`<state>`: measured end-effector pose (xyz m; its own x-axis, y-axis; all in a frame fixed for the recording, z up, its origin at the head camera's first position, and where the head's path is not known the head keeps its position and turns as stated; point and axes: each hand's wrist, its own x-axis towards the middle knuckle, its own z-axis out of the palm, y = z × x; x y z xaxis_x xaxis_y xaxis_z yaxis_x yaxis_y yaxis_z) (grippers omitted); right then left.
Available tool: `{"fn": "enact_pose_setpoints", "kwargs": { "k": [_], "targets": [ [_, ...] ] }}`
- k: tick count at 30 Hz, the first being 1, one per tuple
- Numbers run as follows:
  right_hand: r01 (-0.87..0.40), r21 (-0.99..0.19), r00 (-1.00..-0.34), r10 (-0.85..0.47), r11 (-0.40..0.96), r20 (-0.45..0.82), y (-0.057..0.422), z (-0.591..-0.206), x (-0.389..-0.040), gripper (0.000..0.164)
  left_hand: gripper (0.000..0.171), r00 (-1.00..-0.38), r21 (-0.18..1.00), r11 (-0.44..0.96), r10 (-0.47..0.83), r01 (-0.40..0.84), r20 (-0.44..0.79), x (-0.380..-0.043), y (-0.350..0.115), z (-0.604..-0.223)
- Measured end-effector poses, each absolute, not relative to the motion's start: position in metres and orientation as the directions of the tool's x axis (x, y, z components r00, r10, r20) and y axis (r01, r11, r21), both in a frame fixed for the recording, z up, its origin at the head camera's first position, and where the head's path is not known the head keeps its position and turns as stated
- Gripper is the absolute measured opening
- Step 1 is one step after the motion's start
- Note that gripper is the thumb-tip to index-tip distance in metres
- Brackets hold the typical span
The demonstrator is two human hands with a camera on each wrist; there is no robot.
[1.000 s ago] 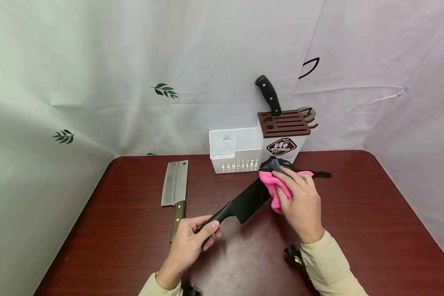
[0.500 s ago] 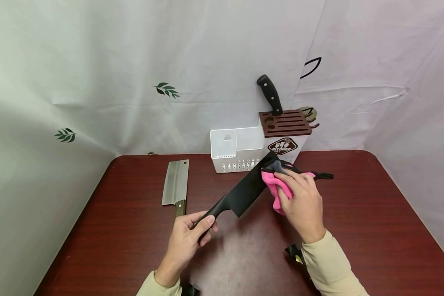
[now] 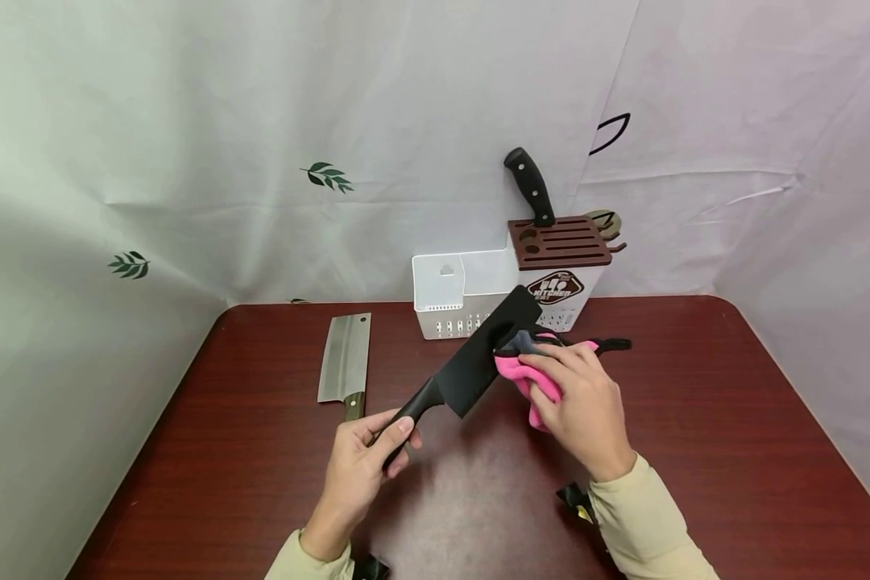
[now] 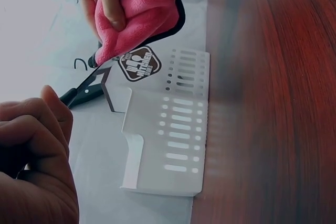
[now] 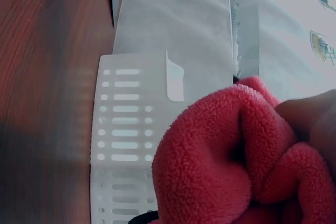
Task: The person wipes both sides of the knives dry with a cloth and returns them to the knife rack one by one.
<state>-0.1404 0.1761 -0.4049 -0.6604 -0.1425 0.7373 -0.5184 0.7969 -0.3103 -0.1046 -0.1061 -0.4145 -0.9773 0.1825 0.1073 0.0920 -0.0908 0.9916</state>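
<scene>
While against cloth, black knife.

Cleaver there at ten o'clock on the reddish-brown table, blade towards twelve! Up at twelve, the white holder stands, black-handled knife slanting from its brown slotted top; leaf-printed sheeting hangs behind.

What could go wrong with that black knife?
The right grip holds a pink cloth against the black knife, so if the cloth slips, someone could get cut. The cleaver lies on the table, its handle partly hidden behind the left grip, so a bump might shift it.
</scene>
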Motion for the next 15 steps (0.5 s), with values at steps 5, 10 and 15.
{"fn": "enact_pose_setpoints", "kwargs": {
  "k": [5,10,15],
  "targets": [
    [-0.567,-0.267,-0.643,-0.216,0.780,0.735,0.1737,-0.4053,-0.1396,0.030,0.025,-0.980,0.992,-0.082,0.168,0.096,0.108,-0.1056,-0.1068,-0.4143],
    [-0.629,-0.263,-0.642,-0.297,0.732,0.707,0.1712,-0.4050,-0.1382,0.030,0.025,-0.982,0.993,-0.076,0.156,0.093,0.104,-0.1064,-0.1071,-0.4144],
    [-0.693,-0.221,-0.596,-0.372,0.687,0.712,0.1673,-0.4045,-0.1375,0.034,0.026,-0.984,0.993,-0.077,0.146,0.090,0.101,-0.1070,-0.1071,-0.4148]
  ]
}}
